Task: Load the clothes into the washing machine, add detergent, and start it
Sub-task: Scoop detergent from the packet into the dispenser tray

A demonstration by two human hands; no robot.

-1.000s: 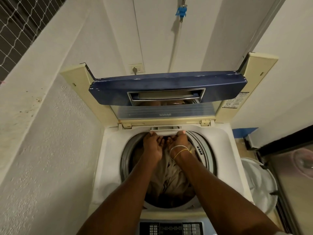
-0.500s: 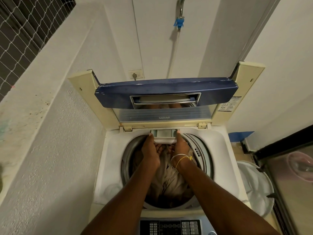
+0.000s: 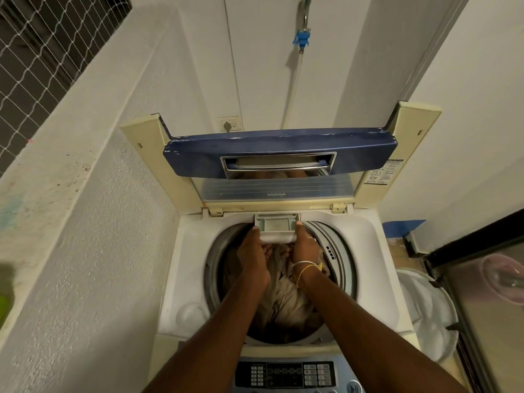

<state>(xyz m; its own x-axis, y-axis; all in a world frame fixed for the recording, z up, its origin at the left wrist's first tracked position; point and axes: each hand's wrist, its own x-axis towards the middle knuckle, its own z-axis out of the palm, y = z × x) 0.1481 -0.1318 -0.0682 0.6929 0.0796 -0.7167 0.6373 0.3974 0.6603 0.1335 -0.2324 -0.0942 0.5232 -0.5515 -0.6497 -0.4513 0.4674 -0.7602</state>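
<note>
Head view, looking down on a top-loading washing machine (image 3: 192,251) with its blue lid (image 3: 278,148) raised upright at the far edge. At the middle of that far edge I see the detergent drawer (image 3: 276,226), a pale grey tray with its compartments showing, jutting out over the mouth of the drum (image 3: 340,259).

Left hand (image 3: 252,259): thumb laid up the drawer's left side, the other fingers curled beneath its front lip, clamped on it.

Right hand (image 3: 304,248): thumb up the drawer's right side, fingers tucked under in the same way, likewise clamped on it; thin bracelets (image 3: 304,265) circle this wrist. Both forearms reach in from the near edge, crossing above the drum.

Clothes (image 3: 283,296): a beige, crumpled heap lying inside the drum, below the hands and between the forearms; I cannot tell how deep it goes.

Control panel (image 3: 286,374): a grey strip of buttons along the near edge of the machine, partly cut off by the bottom of my view.

Beyond the machine, a wall socket (image 3: 230,124) shows on the wall just above the lid's left end, and a blue tap fitting (image 3: 302,39) hangs higher up. A white laundry bag (image 3: 425,316) stands just beside the machine's right edge. Netting (image 3: 42,52) covers the opening at the upper left.
</note>
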